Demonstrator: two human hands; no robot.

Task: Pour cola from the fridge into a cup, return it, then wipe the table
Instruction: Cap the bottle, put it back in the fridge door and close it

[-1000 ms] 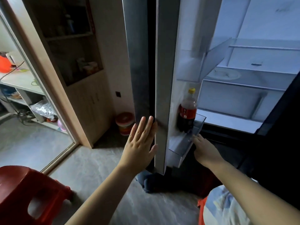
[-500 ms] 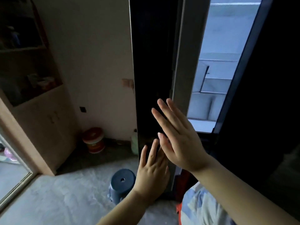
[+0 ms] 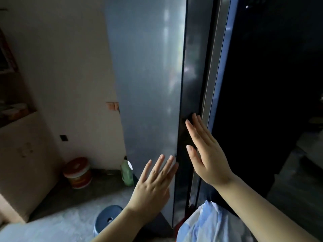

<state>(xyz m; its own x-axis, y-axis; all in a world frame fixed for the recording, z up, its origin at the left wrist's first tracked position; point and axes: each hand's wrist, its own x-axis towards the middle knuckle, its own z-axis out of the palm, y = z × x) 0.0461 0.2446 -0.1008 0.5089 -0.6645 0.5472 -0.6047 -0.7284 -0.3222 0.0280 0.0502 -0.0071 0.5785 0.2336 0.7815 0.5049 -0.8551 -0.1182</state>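
Observation:
The tall grey fridge (image 3: 145, 84) fills the middle of the view, and its dark door (image 3: 190, 84) now lies against the cabinet with no interior showing. My left hand (image 3: 153, 180) is flat, fingers spread, at the fridge's lower side edge. My right hand (image 3: 206, 151) is flat too, its fingers up against the dark door front. Both hands hold nothing. The cola bottle and the cup are out of sight.
A red and white bucket (image 3: 77, 172) and a green bottle (image 3: 127, 173) stand on the floor by the wall, left of the fridge. A blue stool (image 3: 107, 217) sits below my left forearm. A wooden cabinet (image 3: 22, 154) is at the left.
The fridge door has swung from wide open to closed, hiding the cola bottle on its door shelf. Both hands followed the door, and the view turned right.

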